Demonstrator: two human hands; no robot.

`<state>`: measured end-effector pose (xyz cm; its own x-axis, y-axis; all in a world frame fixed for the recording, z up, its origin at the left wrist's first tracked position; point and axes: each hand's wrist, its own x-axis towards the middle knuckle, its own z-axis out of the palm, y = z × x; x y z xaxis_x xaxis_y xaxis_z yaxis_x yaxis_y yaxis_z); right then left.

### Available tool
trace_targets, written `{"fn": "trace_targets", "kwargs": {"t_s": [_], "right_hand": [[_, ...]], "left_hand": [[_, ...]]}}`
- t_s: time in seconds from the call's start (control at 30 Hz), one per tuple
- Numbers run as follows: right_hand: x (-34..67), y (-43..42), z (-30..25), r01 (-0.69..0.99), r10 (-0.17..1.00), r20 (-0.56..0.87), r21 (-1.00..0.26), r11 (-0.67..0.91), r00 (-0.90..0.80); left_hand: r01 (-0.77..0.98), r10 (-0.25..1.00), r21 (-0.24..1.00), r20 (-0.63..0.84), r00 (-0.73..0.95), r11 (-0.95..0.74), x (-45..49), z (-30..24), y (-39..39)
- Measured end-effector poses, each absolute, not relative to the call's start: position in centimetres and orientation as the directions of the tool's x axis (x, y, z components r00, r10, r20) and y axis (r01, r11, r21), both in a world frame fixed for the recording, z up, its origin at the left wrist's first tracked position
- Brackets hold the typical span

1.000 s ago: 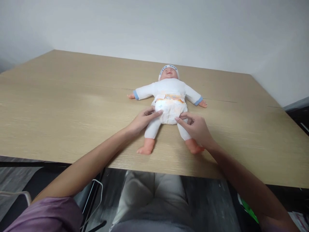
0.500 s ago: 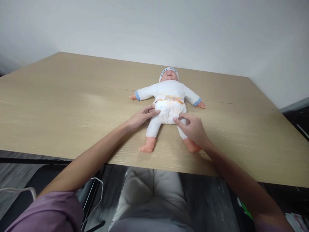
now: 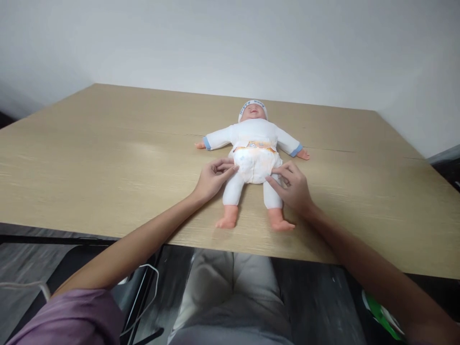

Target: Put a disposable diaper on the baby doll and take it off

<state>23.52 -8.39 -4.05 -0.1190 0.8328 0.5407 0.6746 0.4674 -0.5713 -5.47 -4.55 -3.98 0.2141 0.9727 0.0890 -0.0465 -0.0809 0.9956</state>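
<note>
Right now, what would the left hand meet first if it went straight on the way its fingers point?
The diaper on the doll: the left hand points at its side, fingertips seemingly touching it.

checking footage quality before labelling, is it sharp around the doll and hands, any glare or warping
Head view: doll, left hand and right hand are sharp; light soft, shadows faint; a pale sheen on the table; floor under it smeared; table edges splay.

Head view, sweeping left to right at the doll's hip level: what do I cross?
Table → left hand → diaper → right hand → table again. Both hands' fingertips are on the diaper's sides.
</note>
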Motion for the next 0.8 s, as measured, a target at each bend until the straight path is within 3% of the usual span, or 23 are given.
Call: {"fn": "trace_targets", "kwargs": {"t_s": [0.13, 0.27, 0.37, 0.47, 0.6, 0.8], "right_hand": [[27.8, -6.0, -5.7, 0.746, 0.727, 0.657, -0.378, 0.548, -0.201], [30.7, -0.6, -6.0, 0.864, 0.713, 0.692, -0.284, 0.416, -0.115], [31.1, 3.4, -5.8, 0.901, 0.74, 0.654, -0.213, 0.379, -0.157], [30.8, 5.3, -5.9, 0.906, 0.77, 0.597, -0.163, 0.39, -0.224], [30.6, 5.2, -6.0, 0.927, 0.825, 0.543, -0.204, 0.313, -0.159], [28.4, 2.4, -4.0, 0.949, 0.846, 0.532, -0.249, 0.194, -0.033]], "left_hand": [[0.187, 0.967, 0.955, 0.204, 0.151, -0.23, -8.2, -4.0, -4.2], [0.543, 0.85, 0.668, 0.489, 0.196, -0.509, -10.2, -4.4, -0.1], [0.625, 0.766, 0.485, 0.559, 0.316, -0.612, -10.2, -4.9, 5.0], [0.644, 0.752, 0.424, 0.528, 0.395, -0.636, -9.7, -5.3, 9.5], [0.719, 0.824, 0.44, 0.456, 0.337, -0.537, -9.4, -5.2, 11.6], [0.68, 0.987, 0.724, 0.158, -0.004, -0.114, -7.9, -2.5, 7.2]]}}
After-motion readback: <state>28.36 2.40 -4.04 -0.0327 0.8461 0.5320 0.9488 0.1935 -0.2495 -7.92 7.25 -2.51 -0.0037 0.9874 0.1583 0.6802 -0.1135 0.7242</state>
